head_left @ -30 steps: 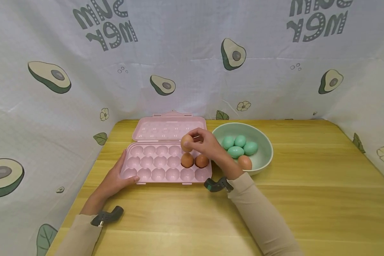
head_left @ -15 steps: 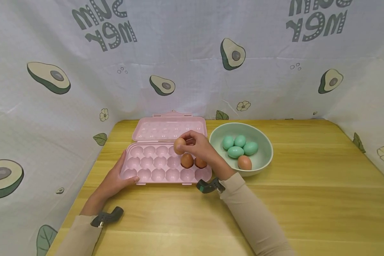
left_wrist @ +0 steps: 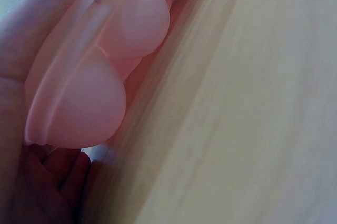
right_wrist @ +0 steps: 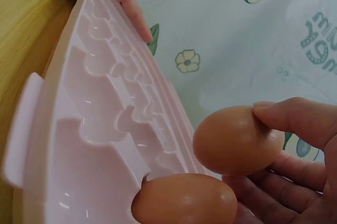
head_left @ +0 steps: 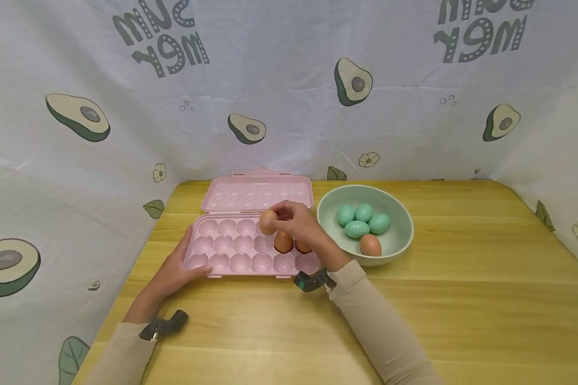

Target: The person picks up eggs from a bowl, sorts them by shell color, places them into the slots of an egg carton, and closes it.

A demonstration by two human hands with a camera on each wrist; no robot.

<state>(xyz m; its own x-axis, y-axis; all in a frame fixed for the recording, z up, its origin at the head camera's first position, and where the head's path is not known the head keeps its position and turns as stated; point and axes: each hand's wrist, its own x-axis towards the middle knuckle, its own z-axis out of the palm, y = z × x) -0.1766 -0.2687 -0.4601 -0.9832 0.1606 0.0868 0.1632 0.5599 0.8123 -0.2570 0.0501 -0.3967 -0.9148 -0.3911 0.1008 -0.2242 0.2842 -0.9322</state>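
Note:
In the head view, my right hand (head_left: 303,224) pinches a brown egg (head_left: 267,222) between thumb and fingers, over the back row of a pink egg carton (head_left: 223,244). The right wrist view shows this egg close beside another brown egg (right_wrist: 184,200) seated in a cup. Two brown eggs sit in the middle row, one of them (head_left: 303,246) partly hidden by my hand. At the carton's left end my left hand (head_left: 175,267) grips it, thumb (left_wrist: 42,19) along the front rim and fingers (left_wrist: 66,176) round the side.
The carton's lid (head_left: 257,193) lies folded back behind it. A pale green bowl (head_left: 400,243) close to its right holds several green eggs (head_left: 357,229) and one brown egg (head_left: 371,245). An avocado-print cloth (head_left: 289,133) hangs behind the wooden table (head_left: 486,267).
My right hand has moved left and slightly toward me with the brown egg, along the back row. My left hand keeps its grip on the carton's left end.

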